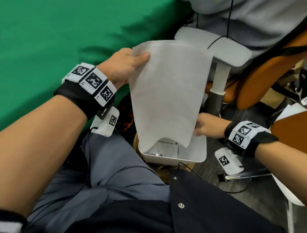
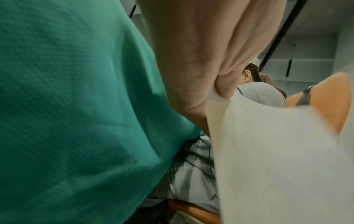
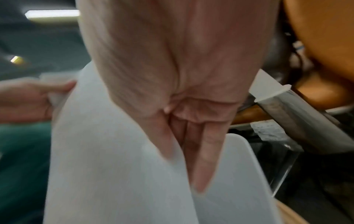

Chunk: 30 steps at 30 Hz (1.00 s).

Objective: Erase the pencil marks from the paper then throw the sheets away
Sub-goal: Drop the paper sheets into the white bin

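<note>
A blank white sheet of paper (image 1: pixel 165 91) hangs bowed over a white bin (image 1: pixel 194 161) on the floor beside my knee. Its lower edge dips inside the bin's rim. My left hand (image 1: pixel 130 63) pinches the sheet's top left corner between thumb and fingers, and the left wrist view shows that pinch on the sheet (image 2: pixel 277 159) by the left hand (image 2: pixel 220 94). My right hand (image 1: pixel 205 126) holds the lower right edge. In the right wrist view its thumb and straight fingers (image 3: pixel 201 159) flank the sheet (image 3: pixel 107 151) above the bin (image 3: pixel 239 174). Dark-marked paper (image 1: pixel 164 149) lies at the bin's bottom.
The green-clothed table (image 1: pixel 59 41) is to the left. A white armrest (image 1: pixel 221 47) on its post (image 1: pixel 218 89) and an orange chair (image 1: pixel 261 74) stand just behind the sheet. Another person in grey (image 1: pixel 250 13) sits there. A second chair (image 1: pixel 297 128) is on the right.
</note>
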Each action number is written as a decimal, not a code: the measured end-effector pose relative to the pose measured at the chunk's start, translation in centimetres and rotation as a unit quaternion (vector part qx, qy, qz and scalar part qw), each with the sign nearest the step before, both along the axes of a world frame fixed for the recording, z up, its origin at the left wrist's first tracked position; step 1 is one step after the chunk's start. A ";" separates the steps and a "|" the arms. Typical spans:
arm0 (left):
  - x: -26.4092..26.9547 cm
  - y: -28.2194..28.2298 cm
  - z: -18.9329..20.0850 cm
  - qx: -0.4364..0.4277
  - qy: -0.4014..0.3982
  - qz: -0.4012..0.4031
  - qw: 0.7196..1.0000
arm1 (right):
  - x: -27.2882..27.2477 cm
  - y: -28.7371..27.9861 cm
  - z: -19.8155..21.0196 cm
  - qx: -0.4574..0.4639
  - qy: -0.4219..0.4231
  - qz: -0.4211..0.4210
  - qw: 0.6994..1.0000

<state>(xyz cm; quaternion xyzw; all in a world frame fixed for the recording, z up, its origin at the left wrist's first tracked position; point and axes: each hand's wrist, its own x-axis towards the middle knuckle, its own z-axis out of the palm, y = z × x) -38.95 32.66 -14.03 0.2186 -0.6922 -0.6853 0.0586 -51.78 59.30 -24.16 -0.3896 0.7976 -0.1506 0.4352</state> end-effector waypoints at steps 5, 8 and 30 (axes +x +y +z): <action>0.1 -0.3 0.4 0.014 0.001 -0.010 1.000 | -0.4 -0.8 1.5 -0.098 0.018 -0.046 0.994; 0.2 -0.2 0.5 0.014 0.001 -0.044 0.999 | -0.8 -1.8 3.4 -0.203 0.024 -0.137 0.969; 3.0 4.0 -6.2 -0.098 -0.193 -0.210 0.953 | -2.4 -2.0 11.4 -0.398 0.091 -0.203 0.890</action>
